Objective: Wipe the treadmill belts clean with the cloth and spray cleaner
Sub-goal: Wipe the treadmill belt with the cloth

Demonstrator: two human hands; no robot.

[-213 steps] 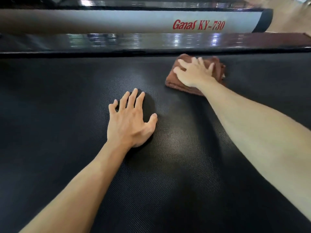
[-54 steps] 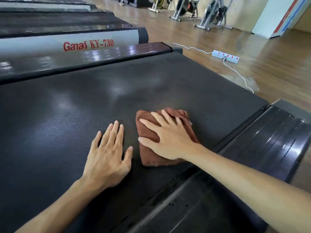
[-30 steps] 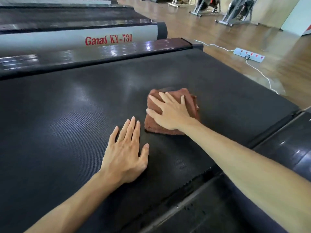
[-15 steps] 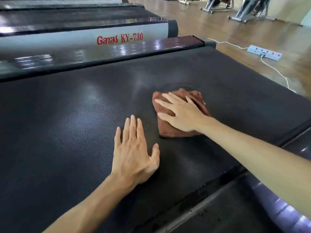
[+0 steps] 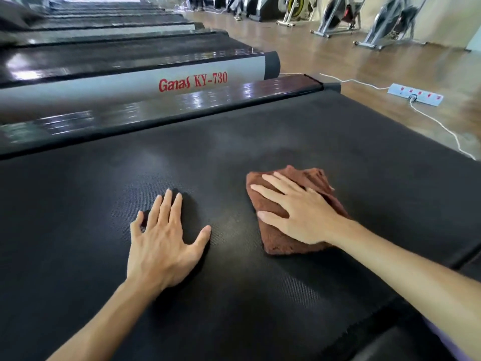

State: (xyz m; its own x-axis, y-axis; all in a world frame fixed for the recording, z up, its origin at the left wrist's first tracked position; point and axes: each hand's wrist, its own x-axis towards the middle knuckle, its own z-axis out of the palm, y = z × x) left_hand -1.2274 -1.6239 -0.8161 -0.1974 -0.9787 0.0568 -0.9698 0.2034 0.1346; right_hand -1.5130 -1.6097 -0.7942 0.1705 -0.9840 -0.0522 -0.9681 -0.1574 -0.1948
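Note:
A black textured treadmill belt (image 5: 104, 204) fills most of the view. A folded brown cloth (image 5: 281, 238) lies flat on it, right of centre. My right hand (image 5: 299, 214) presses palm-down on the cloth, fingers spread and pointing left and away. My left hand (image 5: 164, 243) rests flat on the bare belt a short way left of the cloth, fingers apart, holding nothing. No spray bottle is in view.
A glossy dark side rail (image 5: 156, 113) borders the belt's far side, then a neighbouring treadmill marked "Ganas KY-730" (image 5: 192, 80) and more treadmills beyond. On the wooden floor at right lie a white power strip (image 5: 415, 93) and cable. Exercise bikes (image 5: 338, 19) stand at the back.
Over the last second my right hand has slid the cloth to the right and back toward me on the belt. My left hand stays flat; the view has tilted up.

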